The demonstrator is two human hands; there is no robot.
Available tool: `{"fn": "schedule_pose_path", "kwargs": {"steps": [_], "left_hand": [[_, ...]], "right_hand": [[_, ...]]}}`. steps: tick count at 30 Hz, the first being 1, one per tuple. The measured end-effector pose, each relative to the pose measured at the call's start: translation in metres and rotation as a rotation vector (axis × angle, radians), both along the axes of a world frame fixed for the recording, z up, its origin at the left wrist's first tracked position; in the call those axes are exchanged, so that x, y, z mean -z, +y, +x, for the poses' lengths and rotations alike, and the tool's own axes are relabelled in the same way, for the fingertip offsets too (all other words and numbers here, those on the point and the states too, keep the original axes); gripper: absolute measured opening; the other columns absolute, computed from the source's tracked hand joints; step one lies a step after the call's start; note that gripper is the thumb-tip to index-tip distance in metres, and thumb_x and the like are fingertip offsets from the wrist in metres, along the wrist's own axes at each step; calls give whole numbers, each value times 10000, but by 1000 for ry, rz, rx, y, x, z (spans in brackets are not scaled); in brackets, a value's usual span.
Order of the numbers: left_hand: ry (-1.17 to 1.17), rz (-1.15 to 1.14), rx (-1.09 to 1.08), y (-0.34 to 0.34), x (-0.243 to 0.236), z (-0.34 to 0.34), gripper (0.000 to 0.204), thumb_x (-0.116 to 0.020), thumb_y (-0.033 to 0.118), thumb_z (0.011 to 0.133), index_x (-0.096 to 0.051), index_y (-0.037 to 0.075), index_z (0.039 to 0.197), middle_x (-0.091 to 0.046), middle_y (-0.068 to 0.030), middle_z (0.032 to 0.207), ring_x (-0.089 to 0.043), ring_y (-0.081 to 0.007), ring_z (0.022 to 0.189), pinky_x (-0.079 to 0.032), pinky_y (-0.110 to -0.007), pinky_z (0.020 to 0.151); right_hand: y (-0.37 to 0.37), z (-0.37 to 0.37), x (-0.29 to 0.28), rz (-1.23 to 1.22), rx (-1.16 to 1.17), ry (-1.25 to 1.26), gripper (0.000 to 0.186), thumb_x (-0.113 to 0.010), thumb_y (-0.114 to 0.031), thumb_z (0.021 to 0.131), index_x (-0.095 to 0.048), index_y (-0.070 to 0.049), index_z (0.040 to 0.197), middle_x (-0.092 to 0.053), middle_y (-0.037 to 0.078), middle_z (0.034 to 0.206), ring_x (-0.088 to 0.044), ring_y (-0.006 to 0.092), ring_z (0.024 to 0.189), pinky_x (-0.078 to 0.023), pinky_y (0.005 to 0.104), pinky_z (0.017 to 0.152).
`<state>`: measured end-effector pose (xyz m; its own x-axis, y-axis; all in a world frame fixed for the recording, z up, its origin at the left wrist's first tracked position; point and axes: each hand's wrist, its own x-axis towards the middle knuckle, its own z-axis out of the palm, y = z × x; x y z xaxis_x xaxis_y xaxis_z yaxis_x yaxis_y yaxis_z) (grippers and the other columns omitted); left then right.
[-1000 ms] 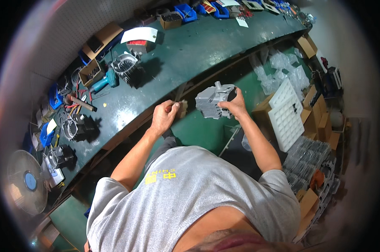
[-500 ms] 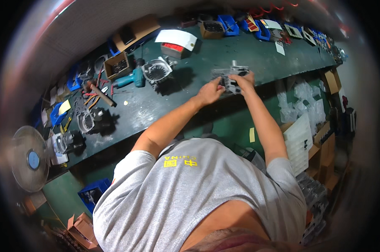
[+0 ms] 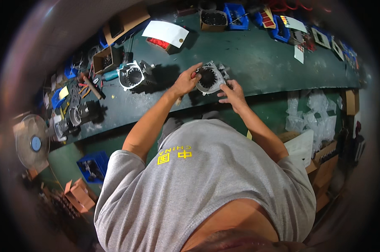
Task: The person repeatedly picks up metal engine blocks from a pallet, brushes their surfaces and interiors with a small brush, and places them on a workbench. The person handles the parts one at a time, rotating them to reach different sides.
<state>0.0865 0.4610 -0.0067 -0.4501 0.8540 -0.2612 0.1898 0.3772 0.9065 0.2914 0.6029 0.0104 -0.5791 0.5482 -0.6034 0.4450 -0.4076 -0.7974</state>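
Note:
A silver finned metal casting (image 3: pixel 211 87) is at the bench's front edge, its round toothed cavity facing up. My left hand (image 3: pixel 186 81) grips its left side, fingers curled at the rim. My right hand (image 3: pixel 234 94) touches its right side with thumb and fingers apart. To the left, a similar housing (image 3: pixel 125 86) stands beside a teal power drill (image 3: pixel 111 74), partly hidden behind it. Farther left lie a wooden-handled hammer (image 3: pixel 91 85) and another dark housing (image 3: pixel 89 112).
The green bench (image 3: pixel 240 54) carries blue bins (image 3: pixel 236 17), cardboard boxes (image 3: pixel 213 26) and a white sheet (image 3: pixel 164 32) along its back. A fan (image 3: pixel 26 143) stands at left. Below right are plastic bags (image 3: pixel 318 109) and cartons (image 3: pixel 326 178); a blue crate (image 3: pixel 91 166) is below left.
The casting went from mid-air at my right onto the bench, then turned so its cavity faces up. My left hand came onto it; my right fingers have loosened and spread.

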Motion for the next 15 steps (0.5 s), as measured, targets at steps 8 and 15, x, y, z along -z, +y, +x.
{"fn": "schedule_pose_path", "kwargs": {"steps": [8,15], "left_hand": [[-54,29,-256,19,11,6,593,-652,247,1006,-454,77,1539,-485,-25,789,-459,-125,727,-460,-280,689],[-65,-47,-279,22,1,9,600,-664,286,999,-473,50,1517,-480,-27,751,-461,-129,701,-459,-300,669]], "right_hand": [[49,-19,14,101,-142,16,313,-724,-239,936,-571,16,1033,-676,90,874,-689,139,751,-576,286,587],[56,-23,21,142,-129,-30,361,-765,-278,896,-604,29,997,-685,87,843,-668,138,732,-564,293,603]]}}
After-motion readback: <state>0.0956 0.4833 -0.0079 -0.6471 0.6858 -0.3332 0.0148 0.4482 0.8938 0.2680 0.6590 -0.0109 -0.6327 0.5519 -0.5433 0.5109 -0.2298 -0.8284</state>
